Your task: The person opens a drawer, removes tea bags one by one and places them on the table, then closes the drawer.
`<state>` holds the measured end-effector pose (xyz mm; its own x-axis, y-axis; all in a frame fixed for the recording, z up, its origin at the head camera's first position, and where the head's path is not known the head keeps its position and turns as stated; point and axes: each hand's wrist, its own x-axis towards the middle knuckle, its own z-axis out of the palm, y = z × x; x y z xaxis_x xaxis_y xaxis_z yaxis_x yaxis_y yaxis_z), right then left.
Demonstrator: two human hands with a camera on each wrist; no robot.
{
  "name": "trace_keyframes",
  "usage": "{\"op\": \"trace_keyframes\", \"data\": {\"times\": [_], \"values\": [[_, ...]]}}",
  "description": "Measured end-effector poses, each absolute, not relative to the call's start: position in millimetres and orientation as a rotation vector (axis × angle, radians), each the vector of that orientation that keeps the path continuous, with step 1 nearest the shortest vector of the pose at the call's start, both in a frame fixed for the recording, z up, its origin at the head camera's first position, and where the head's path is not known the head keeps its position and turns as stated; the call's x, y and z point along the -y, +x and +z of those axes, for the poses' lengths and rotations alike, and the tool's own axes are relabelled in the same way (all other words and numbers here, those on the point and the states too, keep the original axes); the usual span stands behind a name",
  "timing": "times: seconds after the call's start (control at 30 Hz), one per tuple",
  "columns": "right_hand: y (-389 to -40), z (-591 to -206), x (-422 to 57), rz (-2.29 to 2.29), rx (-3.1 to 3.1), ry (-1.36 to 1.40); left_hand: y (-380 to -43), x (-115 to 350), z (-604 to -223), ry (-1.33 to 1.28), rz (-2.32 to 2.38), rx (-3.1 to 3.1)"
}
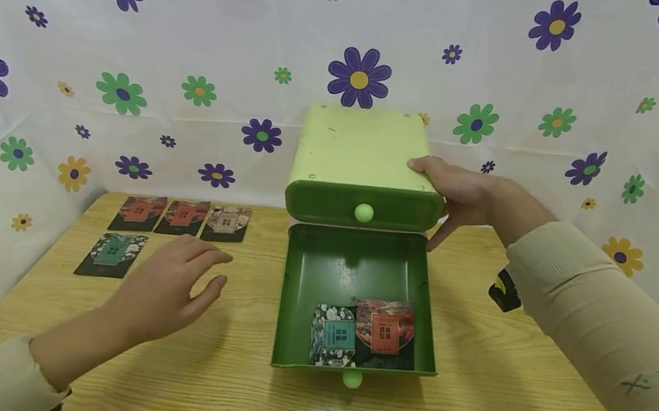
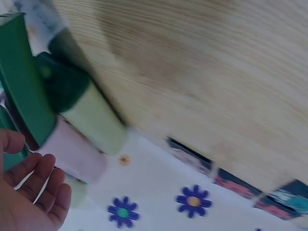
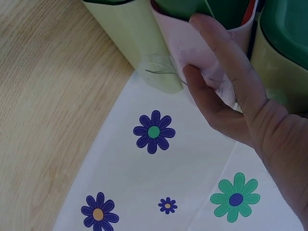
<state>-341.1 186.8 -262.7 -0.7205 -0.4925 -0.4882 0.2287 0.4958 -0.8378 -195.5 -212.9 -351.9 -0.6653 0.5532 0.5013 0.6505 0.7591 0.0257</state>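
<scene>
A stacked drawer cabinet has a pale yellow-green top and green drawer fronts. Below its closed top drawer, a green drawer is pulled out. Inside lie a teal-labelled tea packet and a red-labelled tea packet. My right hand rests against the cabinet's right side, one digit on top and others reaching down the side. In the right wrist view its extended fingers touch the pink casing. My left hand hovers over the table left of the drawer, fingers loosely bent, nothing held.
Three packets, two red-labelled and one pale, lie in a row at the table's back left. A green-labelled packet lies before them. Behind hangs a flower-print cloth. A black-and-yellow item shows beneath my right wrist.
</scene>
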Motion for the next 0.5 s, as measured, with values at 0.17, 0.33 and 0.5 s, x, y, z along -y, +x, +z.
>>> {"op": "trace_keyframes", "data": {"times": [0.17,0.33,0.5], "values": [[-340.5,-263.4,-188.0,-1.270,-2.015,-0.218,-192.3,176.6,-346.8,-1.067,-0.318,2.405],[-340.5,-262.9,-188.6,-1.270,-2.023,-0.217,-192.4,142.6,-347.1,-1.184,-0.294,2.371],[-341.0,-262.7,-187.7,-1.272,-2.021,-0.216,-194.9,116.7,-346.4,-1.263,-0.163,2.431]]}}
